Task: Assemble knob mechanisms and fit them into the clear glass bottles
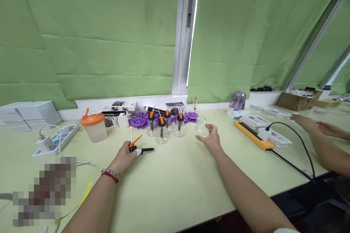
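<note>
My left hand is closed on a black bottle top with an orange lever. A thin white tube sticks up from that top and a black spout points right. My right hand grips a small clear jar from its right side, fingers curved around it. The jar has no top on it. Between my hands, farther back, stand several clear bottles fitted with the same black and orange tops. Purple plastic parts lie behind them.
An orange-lidded cup and a white power strip are at left. At right lie an orange power strip with a black cable and stacked printed cards. Another person's hands reach in at far right. Boxes stand behind.
</note>
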The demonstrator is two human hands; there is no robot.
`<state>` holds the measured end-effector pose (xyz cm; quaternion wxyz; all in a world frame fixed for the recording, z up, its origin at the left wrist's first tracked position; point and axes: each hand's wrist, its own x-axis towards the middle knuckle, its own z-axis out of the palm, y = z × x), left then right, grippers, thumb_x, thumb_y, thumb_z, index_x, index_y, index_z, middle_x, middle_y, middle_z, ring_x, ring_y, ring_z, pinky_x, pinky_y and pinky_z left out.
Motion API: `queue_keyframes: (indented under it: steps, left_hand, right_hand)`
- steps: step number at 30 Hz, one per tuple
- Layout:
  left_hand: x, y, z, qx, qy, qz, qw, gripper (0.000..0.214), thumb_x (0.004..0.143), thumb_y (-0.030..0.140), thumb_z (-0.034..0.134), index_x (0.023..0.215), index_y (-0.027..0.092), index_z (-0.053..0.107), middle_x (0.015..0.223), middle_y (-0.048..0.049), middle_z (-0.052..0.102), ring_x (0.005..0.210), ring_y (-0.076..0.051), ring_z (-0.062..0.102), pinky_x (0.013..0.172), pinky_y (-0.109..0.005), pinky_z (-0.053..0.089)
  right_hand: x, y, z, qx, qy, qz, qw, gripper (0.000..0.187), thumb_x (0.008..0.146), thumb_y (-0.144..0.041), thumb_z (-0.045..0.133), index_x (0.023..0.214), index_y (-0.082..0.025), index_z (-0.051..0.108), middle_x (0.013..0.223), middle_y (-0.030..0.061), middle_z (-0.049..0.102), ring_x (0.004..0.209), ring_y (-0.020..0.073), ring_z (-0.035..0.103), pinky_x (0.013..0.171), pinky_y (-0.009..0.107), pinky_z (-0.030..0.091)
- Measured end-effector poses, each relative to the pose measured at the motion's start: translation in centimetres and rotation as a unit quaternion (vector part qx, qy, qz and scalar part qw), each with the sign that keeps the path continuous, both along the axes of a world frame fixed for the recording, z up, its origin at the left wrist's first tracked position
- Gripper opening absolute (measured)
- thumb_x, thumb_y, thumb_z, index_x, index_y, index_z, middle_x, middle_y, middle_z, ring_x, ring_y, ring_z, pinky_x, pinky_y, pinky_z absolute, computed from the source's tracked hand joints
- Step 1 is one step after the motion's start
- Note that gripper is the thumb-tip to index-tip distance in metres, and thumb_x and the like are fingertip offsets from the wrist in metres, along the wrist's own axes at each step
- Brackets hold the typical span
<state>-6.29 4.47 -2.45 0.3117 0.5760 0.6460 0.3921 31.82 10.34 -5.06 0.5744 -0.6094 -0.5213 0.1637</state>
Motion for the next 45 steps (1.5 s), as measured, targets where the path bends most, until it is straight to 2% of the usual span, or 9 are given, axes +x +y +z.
queue_keyframes:
  steps: [3,8,11,15,21,29,33,38,45]
  left_hand:
    - [0.9,-0.5,0.9,-0.03,-0.085,-0.017,0.996,0.032,0.071,0.044,0.056,0.088,0.019,0.044,0.054,0.0077,0.044,0.048,-0.012,0.044,0.051,-0.026,0.035]
    - [2.4,-1.0,1.1,-0.045,-0.238,-0.043,0.969,0.031,0.07,0.042,0.06,0.081,0.02,0.041,0.059,0.0081,0.047,0.042,-0.008,0.042,0.047,-0.025,0.036]
    - [3.1,-1.1,0.9,-0.057,-0.279,-0.044,0.958,0.032,0.069,0.042,0.062,0.08,0.02,0.042,0.058,0.0091,0.044,0.041,-0.007,0.042,0.044,-0.025,0.036]
    - [3.6,-1.2,0.8,-0.075,-0.282,-0.044,0.956,0.033,0.071,0.043,0.063,0.081,0.019,0.043,0.059,0.0084,0.046,0.042,-0.007,0.043,0.044,-0.025,0.039]
    - [4.6,-1.6,0.5,-0.099,-0.282,-0.067,0.952,0.039,0.072,0.052,0.063,0.079,0.02,0.043,0.061,0.0075,0.047,0.042,-0.007,0.043,0.048,-0.028,0.045]
    - [6.4,-2.4,0.7,-0.129,-0.256,-0.075,0.955,0.04,0.077,0.058,0.054,0.082,0.02,0.044,0.061,0.0073,0.046,0.043,-0.008,0.045,0.053,-0.033,0.051]
    - [6.8,-2.6,0.7,-0.145,-0.263,-0.085,0.95,0.039,0.078,0.057,0.054,0.084,0.018,0.046,0.061,0.0069,0.046,0.045,-0.009,0.047,0.057,-0.036,0.054]
    - [6.9,-2.8,0.9,-0.162,-0.303,-0.103,0.933,0.034,0.08,0.05,0.055,0.089,0.018,0.05,0.059,0.0059,0.048,0.046,-0.01,0.049,0.062,-0.041,0.056]
    - [6.7,-2.9,1.0,-0.192,-0.365,-0.11,0.905,0.025,0.083,0.042,0.056,0.081,0.018,0.05,0.06,0.0025,0.053,0.047,-0.01,0.053,0.072,-0.046,0.056]
  right_hand:
    - [-2.0,-1.9,1.2,0.013,-0.078,0.081,0.994,0.081,0.055,-0.037,0.075,0.125,-0.024,0.038,0.13,0.008,0.047,0.121,0.0251,0.046,0.102,0.038,0.037]
    - [-3.9,-4.0,2.2,0.013,-0.198,0.211,0.957,0.077,0.054,-0.031,0.077,0.125,-0.026,0.048,0.134,0.0072,0.042,0.125,0.0261,0.041,0.107,0.041,0.032]
    - [-4.3,-4.3,2.1,-0.011,-0.201,0.259,0.945,0.079,0.053,-0.027,0.077,0.127,-0.026,0.049,0.135,0.0078,0.041,0.125,0.0267,0.041,0.108,0.041,0.031]
    - [-4.8,-4.8,2.2,-0.029,-0.179,0.302,0.936,0.079,0.055,-0.025,0.076,0.129,-0.028,0.047,0.136,0.0068,0.038,0.126,0.0254,0.039,0.108,0.04,0.032]
    - [-5.9,-5.9,2.3,-0.06,-0.171,0.341,0.923,0.084,0.055,-0.028,0.078,0.131,-0.03,0.044,0.141,0.0058,0.032,0.13,0.0256,0.034,0.109,0.042,0.029]
    - [-7.0,-6.0,2.2,-0.046,-0.191,0.369,0.909,0.091,0.049,-0.035,0.083,0.132,-0.028,0.046,0.138,0.0085,0.036,0.13,0.0275,0.032,0.11,0.043,0.027]
    - [-7.3,-6.0,2.2,-0.028,-0.203,0.386,0.899,0.092,0.047,-0.036,0.084,0.13,-0.027,0.047,0.134,0.0085,0.04,0.126,0.0263,0.038,0.107,0.042,0.032]
    - [-7.4,-5.9,2.0,-0.024,-0.214,0.39,0.895,0.094,0.046,-0.039,0.084,0.131,-0.027,0.046,0.135,0.0091,0.039,0.126,0.0267,0.037,0.107,0.043,0.032]
    - [-7.2,-5.7,1.7,-0.018,-0.21,0.386,0.898,0.094,0.046,-0.038,0.084,0.131,-0.027,0.046,0.134,0.0093,0.039,0.125,0.0264,0.038,0.106,0.042,0.032]
